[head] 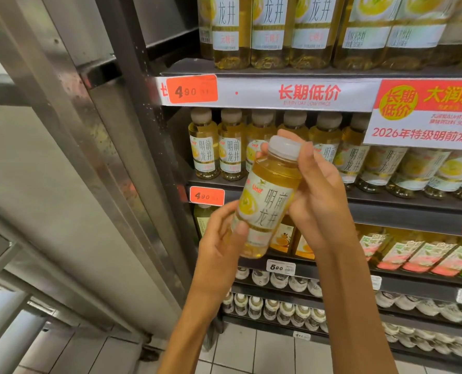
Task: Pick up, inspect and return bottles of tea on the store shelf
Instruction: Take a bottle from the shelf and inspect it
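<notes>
Both hands up in front of the store shelf (pixel 278 184), one tea bottle (pixel 267 195) held between them, tilted with the cap leaning up and to the right, label facing the camera (white label, yellow cup graphic, dark Chinese characters). Left hand (pixel 221 238) grips the lower part of the bottle, thumb pressed flat across the bottom of the label, other fingers curled round behind it. Right hand (pixel 316 193) grips the upper part from the right side, fingers wrapped round the neck and the translucent white cap (pixel 283 147), fingertips showing past the cap on the far side. Bottle is clear of the shelf, in the air in front of the second row, liquid pale yellow. Behind it, a row of matching bottles (pixel 216 149) stands upright on that shelf, beige caps, same label. Orange price tag (pixel 206 196) reading 4.90 sits on the shelf edge just left of the held bottle; a larger orange tag (pixel 192 89) with the same price is on the edge above. Bigger bottles (pixel 232 31) of the same tea line the top shelf. Red-and-white promo sign (pixel 424 114) hangs at the right. Lower shelves hold other drinks, orange and pink labels. Metal cabinet frame (pixel 95 130) at left, tiled floor (pixel 251 352) below.
</notes>
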`<state>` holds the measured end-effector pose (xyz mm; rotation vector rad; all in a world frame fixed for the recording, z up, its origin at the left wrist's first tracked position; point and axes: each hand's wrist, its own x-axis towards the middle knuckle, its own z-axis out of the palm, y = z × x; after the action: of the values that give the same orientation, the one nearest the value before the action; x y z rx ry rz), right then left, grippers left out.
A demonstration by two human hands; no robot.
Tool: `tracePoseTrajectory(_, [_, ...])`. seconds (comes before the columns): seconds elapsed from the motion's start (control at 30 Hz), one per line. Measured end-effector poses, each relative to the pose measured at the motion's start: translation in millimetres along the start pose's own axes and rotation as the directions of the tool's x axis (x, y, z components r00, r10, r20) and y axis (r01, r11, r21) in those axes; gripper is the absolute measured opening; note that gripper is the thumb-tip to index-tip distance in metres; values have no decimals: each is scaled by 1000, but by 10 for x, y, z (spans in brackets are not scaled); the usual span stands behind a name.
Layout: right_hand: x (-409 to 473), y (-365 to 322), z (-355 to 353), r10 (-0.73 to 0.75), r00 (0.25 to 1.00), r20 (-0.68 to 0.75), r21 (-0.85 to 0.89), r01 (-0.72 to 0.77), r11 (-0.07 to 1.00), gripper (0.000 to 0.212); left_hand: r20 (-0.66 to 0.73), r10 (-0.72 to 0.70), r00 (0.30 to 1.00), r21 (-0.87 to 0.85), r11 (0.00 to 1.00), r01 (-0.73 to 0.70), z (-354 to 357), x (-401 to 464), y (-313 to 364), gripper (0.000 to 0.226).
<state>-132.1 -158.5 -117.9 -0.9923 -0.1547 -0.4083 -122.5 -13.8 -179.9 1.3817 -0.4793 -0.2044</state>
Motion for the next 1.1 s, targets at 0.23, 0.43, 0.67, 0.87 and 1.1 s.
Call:
tracePoseTrajectory(0.23, [-13, 47, 28, -3, 999, -36, -70, 1, 998, 36, -16, -159, 987, -62, 986, 157, 3, 30, -82, 61])
tracePoseTrajectory(0.43, [8, 78, 33, 71, 997, 17, -158, -68, 985, 38, 166, -321, 932, -213, 911, 352, -12, -11, -137, 67])
tracePoseTrajectory(0.67, [16, 74, 65, -7, 999, -54, -129, 0, 992, 39, 63, -114, 991, 52, 992, 111, -35, 105, -100, 70])
tracePoseTrajectory(0.87, [105, 32, 107, 37, 996, -83, -90, -45, 995, 41, 77, -26, 997, 12, 1000, 25, -56, 169, -67, 63])
tracePoseTrajectory(1.1, [225, -56, 124, 149, 985, 91, -20, -148, 989, 44, 411, -150, 899, -402, 856, 326, -144, 210, 82, 67])
